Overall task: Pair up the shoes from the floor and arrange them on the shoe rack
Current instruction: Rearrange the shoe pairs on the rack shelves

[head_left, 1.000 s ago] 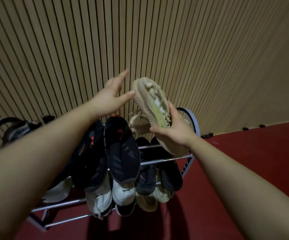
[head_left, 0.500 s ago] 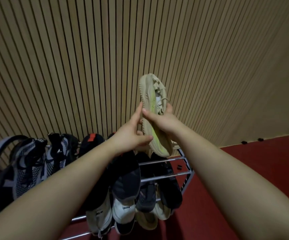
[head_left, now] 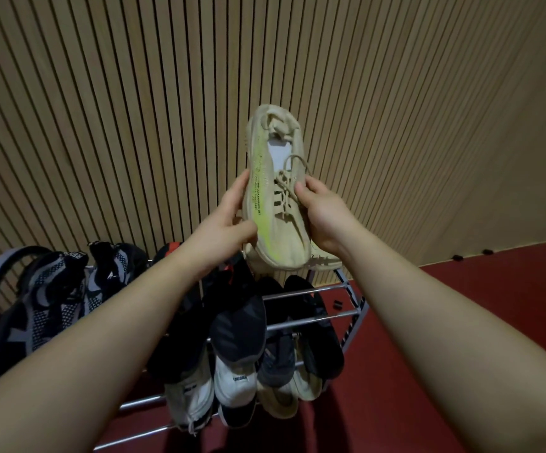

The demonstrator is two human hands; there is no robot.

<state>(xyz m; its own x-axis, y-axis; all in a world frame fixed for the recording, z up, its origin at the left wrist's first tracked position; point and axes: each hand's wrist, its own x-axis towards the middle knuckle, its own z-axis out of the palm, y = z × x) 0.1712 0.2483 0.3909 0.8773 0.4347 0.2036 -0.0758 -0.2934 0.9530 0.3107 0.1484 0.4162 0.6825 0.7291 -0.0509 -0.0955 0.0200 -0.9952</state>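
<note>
Head view: beige sneaker (head_left: 276, 197) with yellow-green stripe held upright, heel up, toe down, above right end of shoe rack (head_left: 347, 313). Left hand (head_left: 229, 223) grasps its left side, thumb across upper. Right hand (head_left: 322, 217) grasps its right side at laces. Second beige sneaker (head_left: 325, 261) (partly hidden) lies on top tier just below toe. Black sneakers (head_left: 239, 325) on middle rails. Grey-black knit sneakers (head_left: 52, 305) at left. Slatted wall (head_left: 134, 125) behind.

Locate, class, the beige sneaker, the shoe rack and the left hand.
beige sneaker (head_left: 276, 191), head view, laced upper.
shoe rack (head_left: 333, 287), head view, bare metal rail.
left hand (head_left: 222, 228), head view, back of the hand.
</note>
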